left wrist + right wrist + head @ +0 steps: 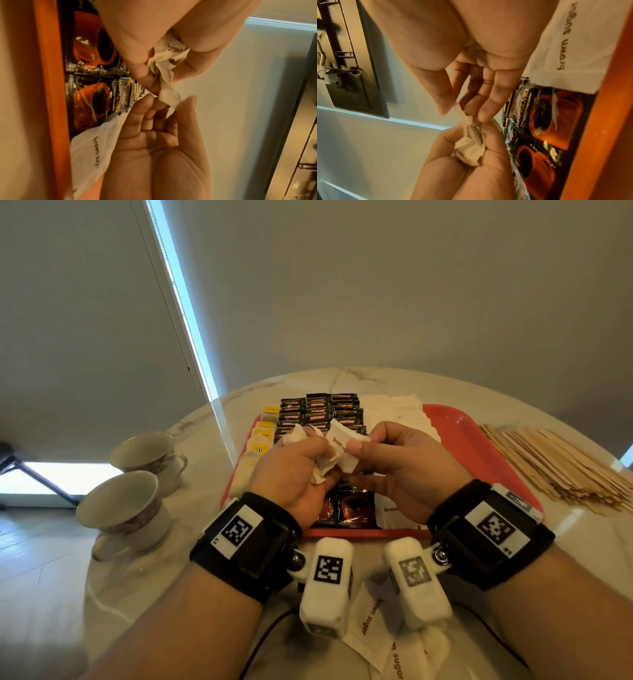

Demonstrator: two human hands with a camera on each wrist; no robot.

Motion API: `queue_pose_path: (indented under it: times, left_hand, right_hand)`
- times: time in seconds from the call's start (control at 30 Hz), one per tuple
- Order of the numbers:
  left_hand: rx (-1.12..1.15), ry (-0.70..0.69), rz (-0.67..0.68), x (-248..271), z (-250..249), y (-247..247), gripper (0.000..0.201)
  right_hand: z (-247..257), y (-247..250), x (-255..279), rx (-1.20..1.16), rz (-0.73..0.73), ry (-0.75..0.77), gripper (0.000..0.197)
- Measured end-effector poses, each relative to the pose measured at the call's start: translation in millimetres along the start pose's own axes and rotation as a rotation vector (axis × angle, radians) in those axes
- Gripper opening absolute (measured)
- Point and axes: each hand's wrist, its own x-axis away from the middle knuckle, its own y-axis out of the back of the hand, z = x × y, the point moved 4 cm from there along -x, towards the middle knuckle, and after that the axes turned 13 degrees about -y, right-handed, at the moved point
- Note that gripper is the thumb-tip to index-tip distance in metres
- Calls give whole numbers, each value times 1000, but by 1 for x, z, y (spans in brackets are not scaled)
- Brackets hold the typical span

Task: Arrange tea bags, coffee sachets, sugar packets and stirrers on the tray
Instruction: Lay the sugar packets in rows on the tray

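"Brown sugar" packets (337,451), crumpled, gripped by both hands above "Kopiko" sachets (318,410).

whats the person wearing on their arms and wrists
Bare forearms, no sleeves. Each wrist has a broad black strap: left wrist band, right wrist band, both with white plates printed with black square markers. White camera pods hang underneath, and dark cables trail back.

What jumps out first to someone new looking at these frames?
Both hands, the left hand and right hand, meet above the red tray, pinching a crumpled bunch of white brown sugar packets. Behind them, rows of dark coffee sachets fill the tray's far side. A heap of wooden stirrers lies off the tray to the right, and two teacups stand on the table to the left.
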Motion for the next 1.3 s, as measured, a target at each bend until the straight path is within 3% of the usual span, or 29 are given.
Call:
queue_pose_path:
  times: [0.23, 0.3, 0.4, 0.47, 0.53, 0.67, 0.77, 0.93, 1.0, 1.17, 1.3]
  left_hand:
    - [-66, 39, -76, 3, -6, 6, 28]
    - [-90, 77, -21, 4, -5, 3, 26]
    - [-137, 99, 109, 7, -4, -2, 39]
    - [-196, 53, 124, 7, -3, -2, 36]
    - [-286, -20, 90, 6, -3, 0, 17]
    - [-393, -88, 64, 5, -5, 3, 22]
    - [-393, -75, 54, 5, -5, 3, 23]
    - [-356, -73, 17, 3, -6, 4, 15]
    - [-332, -57, -1, 2, -6, 4, 13]
    - [-349, -72, 44, 4, -3, 2, 12]
    - [-324, -74, 45, 1, -3, 5, 11]
  right_hand:
    - [5, 0, 2, -125, -41, 29, 18]
    - [4, 1, 2, -121, -58, 32, 16]
    - [3, 4, 0, -117, -72, 27, 15]
    - [2, 5, -1, -109, -75, 33, 14]
    - [2, 6, -1, -85, -74, 38, 13]
    - [2, 9, 0, 7, -119, 38, 16]
    - [5, 12, 1, 45, -206, 71, 9]
    - [8, 11, 5, 232, -220, 31, 20]
    - [11, 10, 7, 274, -255, 37, 16]
    - [22, 12, 12, 238, -263, 25, 8]
    - [34, 44, 19, 145, -412, 8, 10]
